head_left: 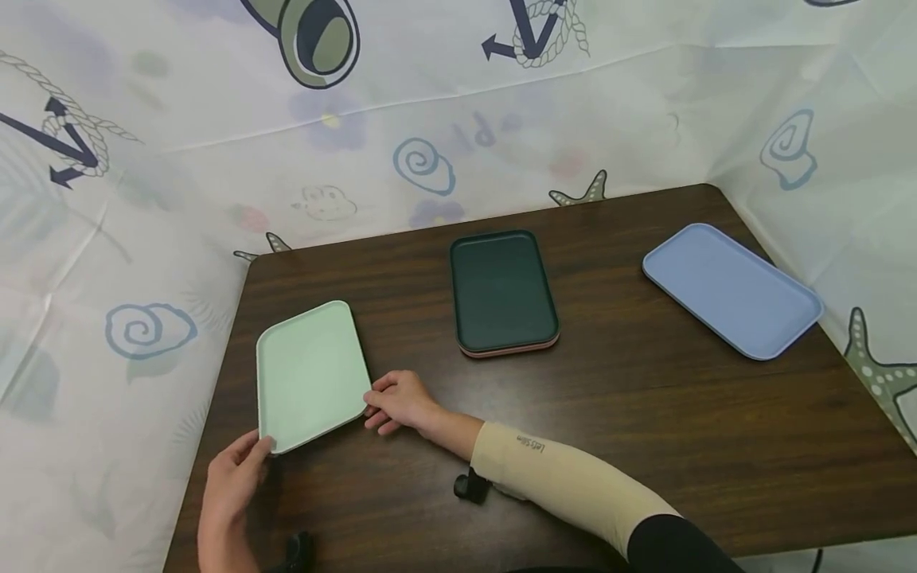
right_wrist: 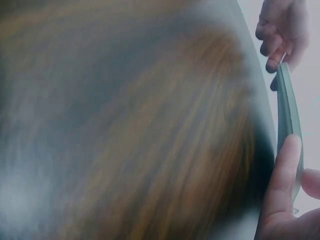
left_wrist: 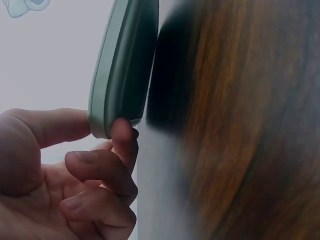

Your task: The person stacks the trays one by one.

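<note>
A light green rectangular tray is held at its two near corners, over the left part of the table. My left hand pinches the near left corner, thumb on top and a finger underneath. In the left wrist view the tray's edge stands between thumb and index finger, with a gap and dark shadow between tray and wood. My right hand pinches the near right corner. The right wrist view shows that hand's finger along the tray's edge, the other hand at its far end.
At the middle back of the brown wooden table lies a dark green tray, stacked on a reddish-brown tray. A blue tray lies at the right edge. Patterned white cloth hangs behind and beside the table.
</note>
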